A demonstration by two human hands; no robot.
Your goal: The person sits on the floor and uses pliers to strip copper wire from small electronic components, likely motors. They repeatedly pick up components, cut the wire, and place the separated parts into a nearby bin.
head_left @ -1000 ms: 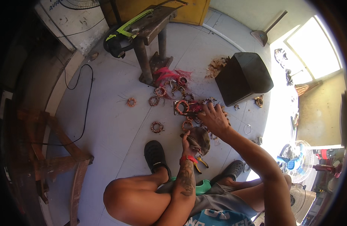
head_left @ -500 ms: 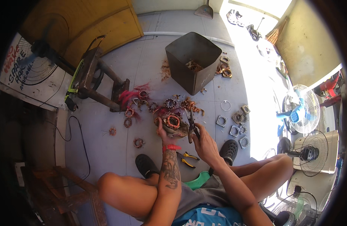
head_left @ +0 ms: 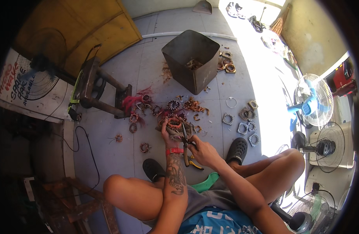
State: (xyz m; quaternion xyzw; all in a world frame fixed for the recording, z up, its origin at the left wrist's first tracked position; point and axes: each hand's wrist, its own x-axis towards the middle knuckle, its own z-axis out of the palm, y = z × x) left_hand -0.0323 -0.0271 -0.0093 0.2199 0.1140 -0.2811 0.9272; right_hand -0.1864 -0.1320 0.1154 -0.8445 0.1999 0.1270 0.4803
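Observation:
My left hand (head_left: pixel 166 132), with a red wristband below it, grips a motor stator (head_left: pixel 174 123) with an orange-red ring of windings. A grey-brown cloth (head_left: pixel 172 132) lies under the stator in that hand. Closed around the dark handles of a pair of pliers (head_left: pixel 184 141), my right hand (head_left: pixel 203 151) is just right of the stator. The plier jaws point up at the stator's right edge; whether they touch it I cannot tell. A yellow-and-black pair of pliers (head_left: pixel 196 165) rests on the floor below, partly hidden by the right hand's tool.
Beyond my hands stands a dark square bin (head_left: pixel 191 78) with scraps inside. Several stators and wire coils (head_left: pixel 173 105) lie before it. Metal stator cores (head_left: pixel 242 128) sit at the right. A wooden stand (head_left: pixel 105 87) is at the left, with fans (head_left: pixel 314 95) along the right side.
The pliers have moved left and down, close against the stator, with my right hand following. The stator has tilted in my left hand. The whole view has shifted slightly.

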